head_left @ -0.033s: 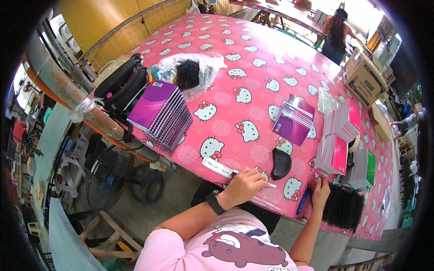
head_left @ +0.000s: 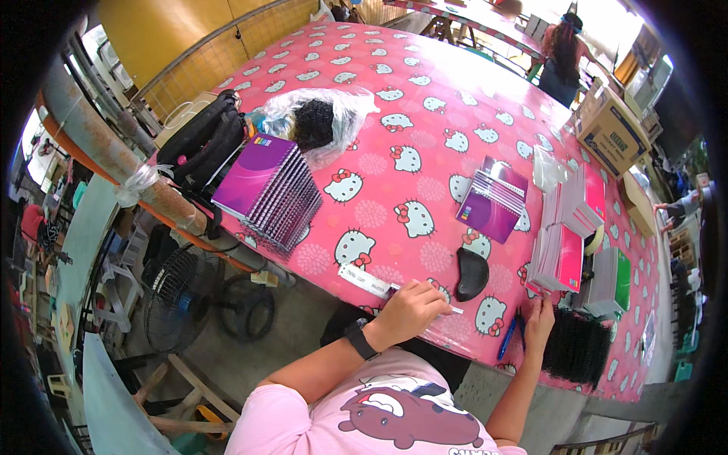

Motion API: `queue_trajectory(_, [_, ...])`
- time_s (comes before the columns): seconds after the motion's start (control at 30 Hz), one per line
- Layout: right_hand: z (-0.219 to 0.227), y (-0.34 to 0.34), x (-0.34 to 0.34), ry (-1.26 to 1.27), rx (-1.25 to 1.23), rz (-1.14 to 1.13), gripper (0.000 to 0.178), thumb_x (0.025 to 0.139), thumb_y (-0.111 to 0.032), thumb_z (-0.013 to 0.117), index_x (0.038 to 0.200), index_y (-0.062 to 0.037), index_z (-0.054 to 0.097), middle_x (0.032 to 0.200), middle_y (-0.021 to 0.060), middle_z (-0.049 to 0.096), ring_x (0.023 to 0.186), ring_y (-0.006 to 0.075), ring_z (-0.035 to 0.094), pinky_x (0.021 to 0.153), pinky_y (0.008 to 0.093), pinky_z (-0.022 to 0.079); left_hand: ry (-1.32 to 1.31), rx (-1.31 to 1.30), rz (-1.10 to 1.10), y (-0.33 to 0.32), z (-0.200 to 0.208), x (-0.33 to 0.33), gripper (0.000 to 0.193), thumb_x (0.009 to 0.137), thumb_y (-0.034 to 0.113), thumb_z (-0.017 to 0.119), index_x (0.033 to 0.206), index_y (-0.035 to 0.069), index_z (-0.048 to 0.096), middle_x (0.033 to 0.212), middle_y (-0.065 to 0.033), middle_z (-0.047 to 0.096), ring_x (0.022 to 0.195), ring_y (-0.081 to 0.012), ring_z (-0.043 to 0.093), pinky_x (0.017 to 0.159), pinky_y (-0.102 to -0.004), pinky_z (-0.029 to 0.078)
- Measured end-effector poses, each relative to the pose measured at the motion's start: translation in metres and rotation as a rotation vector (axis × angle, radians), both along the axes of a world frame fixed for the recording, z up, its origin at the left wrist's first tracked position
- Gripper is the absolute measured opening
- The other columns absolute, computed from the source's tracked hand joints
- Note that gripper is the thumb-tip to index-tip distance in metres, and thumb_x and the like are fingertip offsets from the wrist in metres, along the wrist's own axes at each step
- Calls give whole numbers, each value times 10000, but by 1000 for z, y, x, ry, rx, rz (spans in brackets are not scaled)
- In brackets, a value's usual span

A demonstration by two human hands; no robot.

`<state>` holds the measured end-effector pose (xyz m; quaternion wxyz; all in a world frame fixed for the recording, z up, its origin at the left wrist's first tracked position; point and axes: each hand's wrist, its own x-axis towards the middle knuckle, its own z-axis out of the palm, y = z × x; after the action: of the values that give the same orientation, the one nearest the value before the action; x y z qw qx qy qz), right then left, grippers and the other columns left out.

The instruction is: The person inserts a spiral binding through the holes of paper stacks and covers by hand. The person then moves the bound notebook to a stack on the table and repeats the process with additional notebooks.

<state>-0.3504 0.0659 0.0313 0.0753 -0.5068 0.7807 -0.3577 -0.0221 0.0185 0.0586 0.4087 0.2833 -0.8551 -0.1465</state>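
Note:
My left hand (head_left: 413,311) lies at the table's near edge, fingers curled together over a flat white strip (head_left: 365,280) with dark marks. The strip's ends stick out on both sides of the hand. My right hand (head_left: 539,324) has its fingers pinched beside the lower corner of a stack of pink-covered notebooks (head_left: 559,258); what they hold, if anything, is too small to make out. Against that hand lies a dense black bristly bundle (head_left: 578,347). A blue pen (head_left: 506,338) rests to its left. Between the hands and farther back sits a black rounded object (head_left: 472,274).
Purple spiral notebooks stand stacked (head_left: 262,186) at the left, near a black bag (head_left: 205,140) and a clear plastic bag (head_left: 345,114). More purple notebooks (head_left: 493,205) lie mid-table. Green-covered notebooks (head_left: 613,277) and a cardboard box (head_left: 613,133) are at the right. A person (head_left: 563,61) stands far back.

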Motion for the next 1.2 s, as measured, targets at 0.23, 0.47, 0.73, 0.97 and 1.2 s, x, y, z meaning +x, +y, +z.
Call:
queue_trajectory(0.23, [51,13,92,-326,131,569,315,846,-4,551,1153,-52,603,835,78,494,750,197,491,706,274,406,-70,48,60,4,7,-5,180,726,157,687,898,134,639,844,1,598,817,-188,569,728,-344,414])
queue_trajectory(0.47, [70,12,128,-407,121,683,268,716,1,705,980,-27,668,776,82,574,716,183,570,649,289,444,-97,63,54,6,6,-4,150,722,185,695,857,149,639,827,14,574,826,-171,551,745,-339,392])
queue_trajectory(0.73, [59,12,127,-306,184,743,237,728,6,701,960,3,651,783,93,609,709,184,585,639,276,454,-109,25,16,8,2,-2,139,717,187,696,846,159,651,815,20,565,843,-167,543,751,-333,383])
queue_trajectory(0.97, [76,15,130,-280,279,778,184,843,-47,608,1013,21,623,868,143,637,751,251,604,679,315,467,-133,33,5,7,3,-1,145,713,180,697,850,156,658,816,21,567,844,-172,542,752,-333,384])
queue_trajectory(1.2, [83,11,133,-292,368,759,321,836,-30,605,1154,-31,570,792,132,618,713,220,591,676,320,465,-100,25,2,6,4,-2,131,714,150,660,836,142,613,816,0,552,869,-181,535,751,-332,378])
